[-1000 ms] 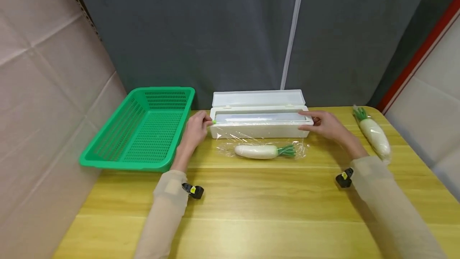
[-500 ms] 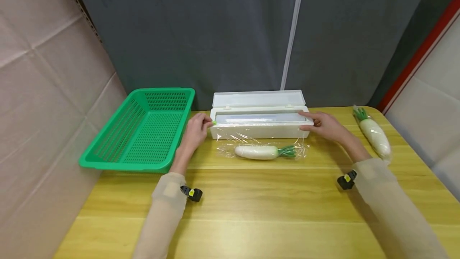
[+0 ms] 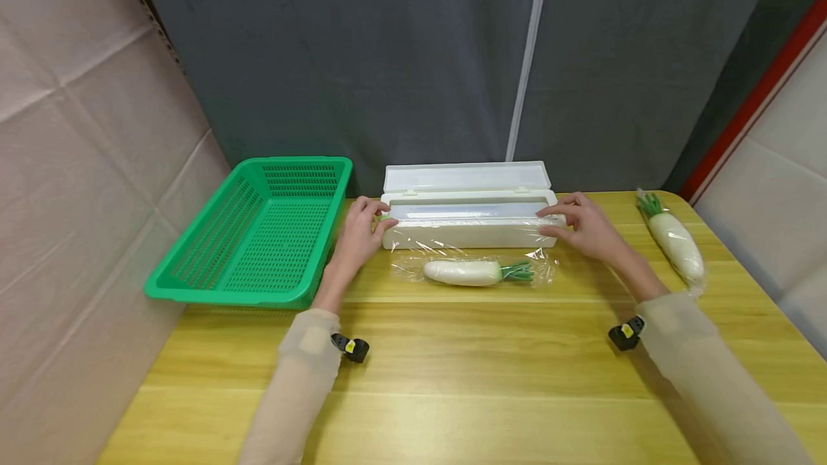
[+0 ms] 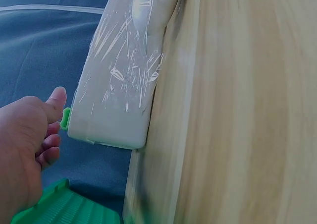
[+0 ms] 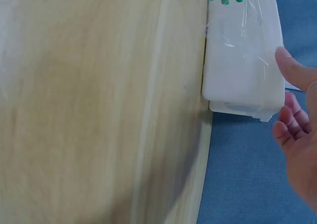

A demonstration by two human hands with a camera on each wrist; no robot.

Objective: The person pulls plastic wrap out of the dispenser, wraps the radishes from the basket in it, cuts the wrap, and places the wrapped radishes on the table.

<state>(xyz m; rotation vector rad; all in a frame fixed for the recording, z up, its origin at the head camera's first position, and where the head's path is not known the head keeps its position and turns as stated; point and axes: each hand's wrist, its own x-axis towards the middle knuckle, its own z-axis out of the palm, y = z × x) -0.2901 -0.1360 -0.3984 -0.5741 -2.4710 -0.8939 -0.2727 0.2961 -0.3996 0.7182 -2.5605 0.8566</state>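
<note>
A white cling film cutter box (image 3: 465, 235) stands at the back with its lid (image 3: 466, 178) raised. Clear film (image 3: 446, 244) hangs from its front edge over a white radish (image 3: 461, 273) with green stems, lying before it. My left hand (image 3: 360, 235) is at the box's left end, thumb and index apart, next to the green slider (image 4: 65, 119). Around the right front corner my right hand (image 3: 584, 228) keeps thumb and index apart, the thumb (image 5: 292, 68) at the box's edge. Whether its hidden fingertip touches the film cannot be seen.
To the left stands a green plastic basket (image 3: 304, 300) with slotted walls. A second radish (image 3: 675, 242), in clear wrap, lies near the right edge of the wooden table (image 3: 465, 364). A grey curtain (image 3: 362, 56) hangs behind.
My left fingers have let go of the green slider and spread over the box's left end. The right index finger has moved slightly toward the box's front edge. Box and radishes stay put.
</note>
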